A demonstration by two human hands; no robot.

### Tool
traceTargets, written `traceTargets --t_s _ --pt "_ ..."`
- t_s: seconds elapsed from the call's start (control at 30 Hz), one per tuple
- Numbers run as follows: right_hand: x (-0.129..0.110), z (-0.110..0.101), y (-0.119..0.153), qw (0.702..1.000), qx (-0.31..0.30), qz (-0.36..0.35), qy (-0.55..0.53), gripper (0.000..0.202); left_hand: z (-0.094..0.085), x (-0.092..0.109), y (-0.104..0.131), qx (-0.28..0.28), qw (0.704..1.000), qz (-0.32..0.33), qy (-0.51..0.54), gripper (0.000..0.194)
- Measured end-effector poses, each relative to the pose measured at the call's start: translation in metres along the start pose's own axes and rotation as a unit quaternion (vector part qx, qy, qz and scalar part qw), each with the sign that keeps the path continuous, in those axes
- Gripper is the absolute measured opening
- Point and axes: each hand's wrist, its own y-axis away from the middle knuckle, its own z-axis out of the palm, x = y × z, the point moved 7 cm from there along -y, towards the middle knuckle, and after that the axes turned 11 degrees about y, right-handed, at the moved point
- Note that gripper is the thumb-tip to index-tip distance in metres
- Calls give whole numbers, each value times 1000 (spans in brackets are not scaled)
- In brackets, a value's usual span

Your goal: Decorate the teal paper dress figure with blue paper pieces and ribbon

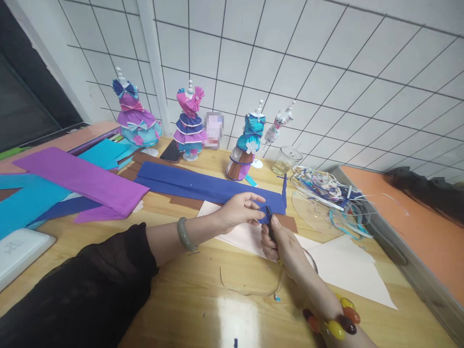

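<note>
My left hand (242,211), with a jade bangle on its wrist, pinches a small dark blue piece (264,215) between thumb and fingers. Closed round a small dark tool (269,223) that looks like scissors, my right hand (284,244) holds its tip against the blue piece. Just beyond both hands lies a long folded dark blue strip (203,186), with brown sheets (286,223) partly under it. White paper (344,266) spreads beneath and to the right of my hands. A thin cord (250,292) curves over the wooden table near my right wrist.
Miniature dress forms (190,128) stand along the wall beside a phone (171,151). A glass (286,162) and a heap of cut strips (322,188) are at the right. Purple sheets (83,181), teal sheets (32,208) and a white device (21,253) occupy the left.
</note>
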Motion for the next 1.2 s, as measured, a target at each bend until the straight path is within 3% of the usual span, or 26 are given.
traceTargets --t_s 0.5,1.2 --pt "1 1 0 998 -3 13 -54 42 4 2 4 14 999 51 -7 34" --pt "1 0 -1 998 -10 5 -58 41 4 3 4 15 998 56 -18 33"
